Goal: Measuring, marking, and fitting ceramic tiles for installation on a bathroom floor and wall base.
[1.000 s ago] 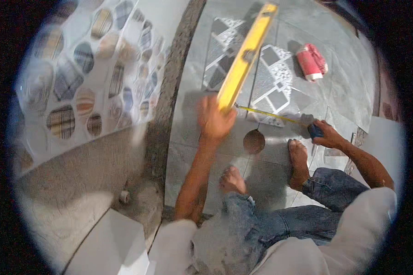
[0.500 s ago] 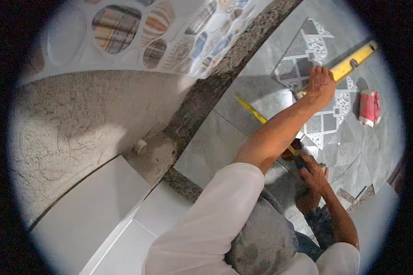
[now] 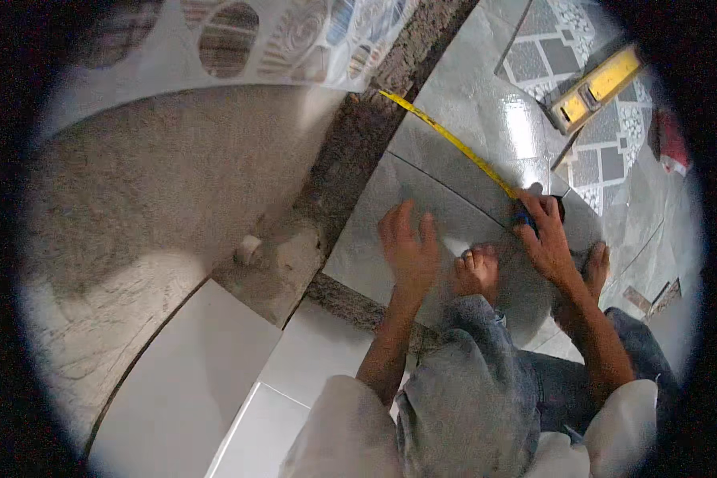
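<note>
1 tape measure (image 3: pixel 523 217), blue: sitting in the right hand (image 3: pixel 546 244), whose grip is clamping around the case. 1 yellow blade (image 3: pixel 459 147): stretching from it over the grey floor tiles (image 3: pixel 366 243) to the rough dark strip (image 3: pixel 357 147). 1 left hand (image 3: pixel 411 253): hovering over the grey floor tiles, its grip standing apart. 1 yellow level (image 3: pixel 605 82): lying on the patterned tiles (image 3: pixel 551 52), near 1 red packet (image 3: pixel 673 146).

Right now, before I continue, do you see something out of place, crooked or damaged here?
Nothing seems spilled. The yellow level lies across the patterned tiles, askew to their edges. The rough dark strip beside the gray floor tiles is untiled, so that border looks unfinished.
</note>
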The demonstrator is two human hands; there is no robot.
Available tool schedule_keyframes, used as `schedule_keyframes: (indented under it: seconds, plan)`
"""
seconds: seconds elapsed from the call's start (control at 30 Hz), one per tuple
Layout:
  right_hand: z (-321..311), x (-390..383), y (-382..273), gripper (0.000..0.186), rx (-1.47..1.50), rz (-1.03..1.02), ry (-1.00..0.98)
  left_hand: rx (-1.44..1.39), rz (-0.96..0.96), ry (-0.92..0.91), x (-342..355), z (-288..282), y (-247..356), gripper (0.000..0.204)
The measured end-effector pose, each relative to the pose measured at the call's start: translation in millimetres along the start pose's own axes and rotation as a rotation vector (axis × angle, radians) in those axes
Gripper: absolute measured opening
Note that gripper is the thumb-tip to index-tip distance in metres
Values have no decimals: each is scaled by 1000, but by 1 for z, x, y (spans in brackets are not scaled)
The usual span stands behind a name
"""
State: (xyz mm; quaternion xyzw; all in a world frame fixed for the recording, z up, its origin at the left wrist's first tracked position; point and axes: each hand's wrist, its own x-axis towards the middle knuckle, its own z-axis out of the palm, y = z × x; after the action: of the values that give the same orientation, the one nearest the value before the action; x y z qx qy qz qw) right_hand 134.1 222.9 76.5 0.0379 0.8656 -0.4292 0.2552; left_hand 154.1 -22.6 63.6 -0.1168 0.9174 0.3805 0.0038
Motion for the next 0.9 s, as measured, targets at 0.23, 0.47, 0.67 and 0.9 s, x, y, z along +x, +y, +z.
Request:
schedule_keyframes:
  seconds: [0.23,0.47,0.67,0.9]
  plan:
    - [-3,15,-9,54,-51,-11,-61,202,6,-43,-58,6,-56,43]
    - [-6,17,-8,55,-62,-3,-109,184,40,34,-57,13,-59,45]
    - [-9,20,-15,55,-59,41,-160,154,-30,-4,-55,11,-56,45]
    - [-13,22,-14,55,-73,44,-170,197,-7,-25,-53,10,-48,40]
